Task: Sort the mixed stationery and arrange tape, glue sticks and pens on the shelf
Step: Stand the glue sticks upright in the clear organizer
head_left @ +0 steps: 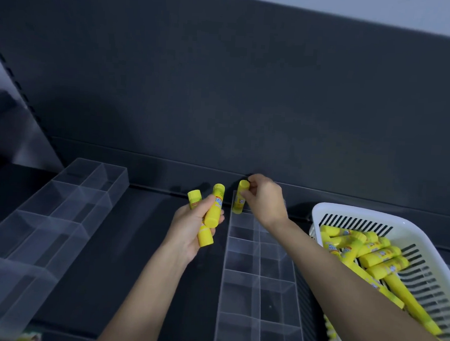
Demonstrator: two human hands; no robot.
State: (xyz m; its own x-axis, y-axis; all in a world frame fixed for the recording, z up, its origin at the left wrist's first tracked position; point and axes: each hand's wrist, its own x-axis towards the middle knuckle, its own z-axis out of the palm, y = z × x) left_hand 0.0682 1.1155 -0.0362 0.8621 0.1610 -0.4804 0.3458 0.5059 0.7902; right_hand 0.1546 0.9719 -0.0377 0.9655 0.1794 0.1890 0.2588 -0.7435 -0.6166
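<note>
At organizer's [241, 274] far edge, right hand [266, 199] pinching glue stick [240, 199]

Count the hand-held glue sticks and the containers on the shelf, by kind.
Yellow glue sticks in hand: 3 (left hand 2, right hand 1)
Clear divided organizers: 2
White slotted basket: 1
Total: 6

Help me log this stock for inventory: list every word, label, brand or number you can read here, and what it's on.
No text here can be read.
On the glue stick pinched by the right hand: printed label, too blurred.
On the left-hand glue sticks, gripped by the left hand: blue and orange label, too blurred.
On the basket glue sticks in the white basket: labels too small and blurred.
On the clear organisers: no text shows.
</note>
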